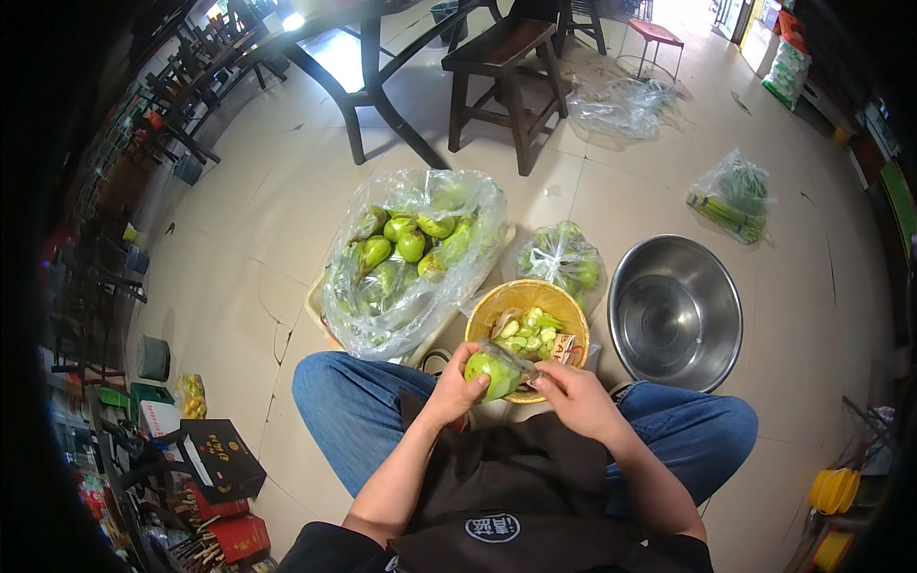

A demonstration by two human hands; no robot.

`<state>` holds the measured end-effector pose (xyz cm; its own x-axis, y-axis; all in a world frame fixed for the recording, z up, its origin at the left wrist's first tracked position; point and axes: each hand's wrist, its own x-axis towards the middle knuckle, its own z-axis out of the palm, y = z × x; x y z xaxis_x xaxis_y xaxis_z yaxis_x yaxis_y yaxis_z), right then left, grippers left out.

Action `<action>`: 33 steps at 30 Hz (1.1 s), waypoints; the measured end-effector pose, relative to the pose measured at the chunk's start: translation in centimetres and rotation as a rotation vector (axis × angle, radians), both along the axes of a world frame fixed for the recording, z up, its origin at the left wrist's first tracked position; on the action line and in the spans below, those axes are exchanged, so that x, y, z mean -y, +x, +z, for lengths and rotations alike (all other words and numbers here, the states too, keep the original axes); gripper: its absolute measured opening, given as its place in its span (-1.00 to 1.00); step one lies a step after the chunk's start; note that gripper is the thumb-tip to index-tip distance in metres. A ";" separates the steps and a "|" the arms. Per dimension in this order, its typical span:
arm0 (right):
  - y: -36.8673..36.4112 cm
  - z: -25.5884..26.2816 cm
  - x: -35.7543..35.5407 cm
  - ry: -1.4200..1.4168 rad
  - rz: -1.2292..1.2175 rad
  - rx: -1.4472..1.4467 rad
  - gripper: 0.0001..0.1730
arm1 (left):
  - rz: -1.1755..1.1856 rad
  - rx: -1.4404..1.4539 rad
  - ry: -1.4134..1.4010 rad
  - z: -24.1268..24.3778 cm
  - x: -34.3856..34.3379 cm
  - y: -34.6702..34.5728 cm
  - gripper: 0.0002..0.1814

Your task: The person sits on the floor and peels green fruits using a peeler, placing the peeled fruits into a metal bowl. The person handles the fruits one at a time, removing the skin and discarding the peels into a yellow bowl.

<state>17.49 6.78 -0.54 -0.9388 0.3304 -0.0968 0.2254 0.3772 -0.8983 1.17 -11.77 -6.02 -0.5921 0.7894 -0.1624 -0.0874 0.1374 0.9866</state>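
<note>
My left hand [458, 385] cups a round green fruit [493, 375], perhaps a mango, with paler patches on its skin. In my right hand [573, 398] is the handle end of a grey-bladed tool [517, 362], a knife or a peeler; I cannot tell which. Its blade lies against the fruit's upper side. Both hands are over the near rim of a yellow bucket [474, 326], which holds green peelings and pale pieces [530, 332]. Left of the bucket, a large clear plastic bag [344, 315] stands open, full of green fruit [411, 245].
A stainless steel basin [675, 315] stands right of the bucket. Behind the bucket sits a tied bag of green produce [562, 258]. Farther off are bagged green vegetables [732, 204], a wooden stool [505, 54] and a loose plastic sheet [623, 107]. A black box [222, 458] lies at left.
</note>
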 end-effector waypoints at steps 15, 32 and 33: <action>-0.2 -2.4 2.1 0.328 -0.152 -0.107 -0.70 | 0.241 1.245 0.213 0.4 -1.7 0.8 -0.23; -1.1 -3.2 2.9 0.653 0.072 -0.240 -0.67 | 0.227 1.395 0.222 -1.5 -1.7 1.1 -0.36; -1.3 -3.4 2.7 0.653 0.070 -0.260 -0.68 | 0.250 1.374 0.201 -1.3 -1.9 0.9 -0.36</action>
<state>16.18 4.13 -3.92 -0.9259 0.1830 0.3306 -0.0098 0.8630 -0.5051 2.09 -9.91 -7.33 -0.1820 0.7669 -0.6154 -0.9831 -0.1556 0.0968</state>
